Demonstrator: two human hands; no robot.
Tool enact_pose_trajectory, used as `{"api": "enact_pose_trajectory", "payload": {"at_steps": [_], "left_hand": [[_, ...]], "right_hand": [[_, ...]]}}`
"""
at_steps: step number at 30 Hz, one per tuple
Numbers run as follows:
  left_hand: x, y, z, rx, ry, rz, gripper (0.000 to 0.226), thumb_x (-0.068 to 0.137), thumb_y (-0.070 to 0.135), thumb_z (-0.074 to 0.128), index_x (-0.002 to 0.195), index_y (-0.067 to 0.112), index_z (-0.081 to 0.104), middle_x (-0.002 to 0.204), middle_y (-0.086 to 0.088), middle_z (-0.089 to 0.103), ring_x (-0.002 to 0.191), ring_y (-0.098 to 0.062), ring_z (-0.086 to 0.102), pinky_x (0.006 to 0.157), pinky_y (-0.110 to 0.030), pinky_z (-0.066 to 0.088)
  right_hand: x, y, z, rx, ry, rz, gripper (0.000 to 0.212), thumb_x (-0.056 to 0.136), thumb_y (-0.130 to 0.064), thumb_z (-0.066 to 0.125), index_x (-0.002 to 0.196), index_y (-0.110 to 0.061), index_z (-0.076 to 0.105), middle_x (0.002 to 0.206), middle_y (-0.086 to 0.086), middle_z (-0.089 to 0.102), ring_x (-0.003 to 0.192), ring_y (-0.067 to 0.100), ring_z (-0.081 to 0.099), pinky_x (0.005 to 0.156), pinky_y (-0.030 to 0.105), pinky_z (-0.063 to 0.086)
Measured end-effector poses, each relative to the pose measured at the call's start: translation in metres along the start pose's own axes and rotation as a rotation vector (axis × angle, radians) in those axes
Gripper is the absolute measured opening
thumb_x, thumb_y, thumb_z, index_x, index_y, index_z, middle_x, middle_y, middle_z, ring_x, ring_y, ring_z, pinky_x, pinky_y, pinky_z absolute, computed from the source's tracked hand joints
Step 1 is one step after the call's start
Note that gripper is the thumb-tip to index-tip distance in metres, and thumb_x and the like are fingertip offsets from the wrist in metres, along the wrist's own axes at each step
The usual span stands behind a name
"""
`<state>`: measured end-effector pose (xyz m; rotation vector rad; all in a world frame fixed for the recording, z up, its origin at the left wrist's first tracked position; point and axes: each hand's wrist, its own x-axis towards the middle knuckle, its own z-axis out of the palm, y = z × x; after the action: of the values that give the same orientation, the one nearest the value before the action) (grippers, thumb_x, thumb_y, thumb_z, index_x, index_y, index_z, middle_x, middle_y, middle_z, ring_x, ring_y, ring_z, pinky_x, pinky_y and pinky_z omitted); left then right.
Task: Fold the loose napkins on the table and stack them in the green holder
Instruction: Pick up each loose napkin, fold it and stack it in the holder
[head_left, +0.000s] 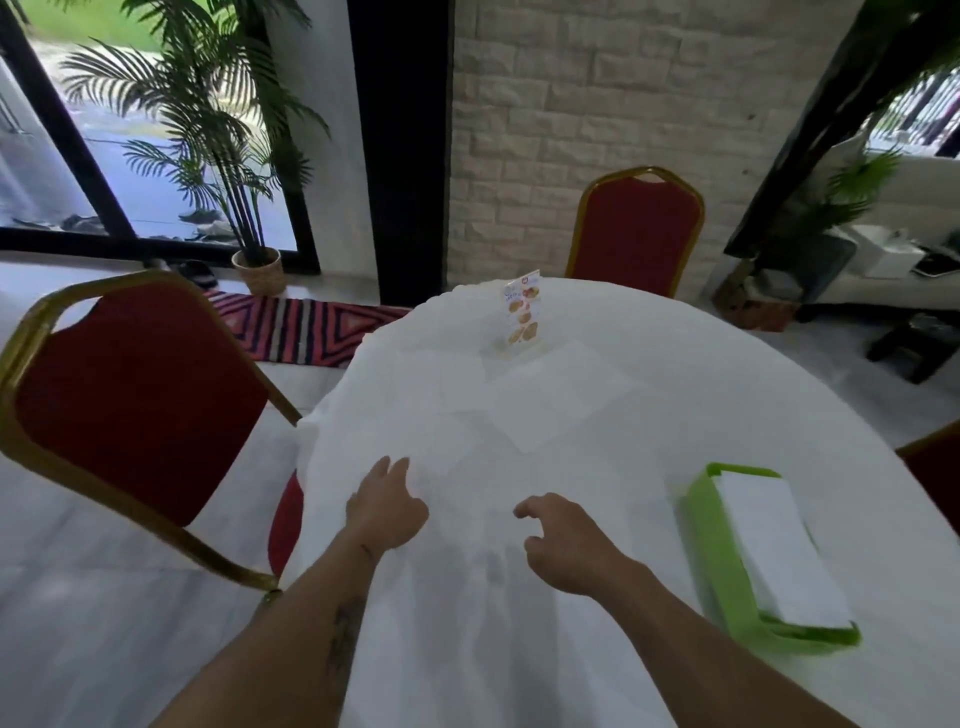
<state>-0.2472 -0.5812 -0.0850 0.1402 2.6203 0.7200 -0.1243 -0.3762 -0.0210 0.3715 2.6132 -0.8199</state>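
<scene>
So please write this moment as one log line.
left hand: open, on tablecloth | right hand: open, holds nothing | loose napkins: unfolded | green holder: holds stack

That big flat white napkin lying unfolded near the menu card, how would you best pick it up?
Probably by the near corner of the flat white napkin, coming from the person's side. It lies flat on the white tablecloth with that corner pointing towards the hands, so pinching it there should lift it.
</scene>
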Motion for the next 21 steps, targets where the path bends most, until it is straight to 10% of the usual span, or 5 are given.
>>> {"api": "enact_pose_trajectory", "payload": {"at_steps": [7,16,21], "left_hand": [[-0.01,-0.02,0.026,0.325,-0.062,0.109,0.073,0.09,0.032,0.04,0.152,0.022,0.003,0.161,-0.005,-0.013,0.148,-0.026,-0.012,0.118,-0.056,0.003],[-0.008,-0.013,0.021,0.432,0.079,0.234,0.061,0.087,0.035,0.043,0.145,0.021,0.026,0.152,-0.005,0.026,0.14,-0.027,0.023,0.115,-0.051,0.016],[0.001,-0.026,0.016,0.402,-0.051,0.17,0.079,0.09,0.042,0.043,0.152,0.022,-0.003,0.16,-0.007,-0.018,0.147,-0.026,-0.016,0.118,-0.055,-0.003]], "right_hand": [[-0.001,0.018,0.003,0.039,-0.006,0.113,0.051,0.088,-0.013,0.048,0.137,-0.021,0.051,0.142,0.001,0.049,0.126,0.018,0.051,0.102,0.029,0.042],[-0.01,0.036,0.021,0.142,0.03,0.236,0.045,0.09,-0.009,0.05,0.134,-0.017,0.055,0.136,0.004,0.053,0.122,0.017,0.053,0.087,0.021,0.04],[-0.006,0.032,0.028,0.153,0.051,0.218,0.046,0.089,-0.009,0.051,0.134,-0.02,0.054,0.134,0.003,0.054,0.119,0.017,0.054,0.087,0.022,0.04]]}}
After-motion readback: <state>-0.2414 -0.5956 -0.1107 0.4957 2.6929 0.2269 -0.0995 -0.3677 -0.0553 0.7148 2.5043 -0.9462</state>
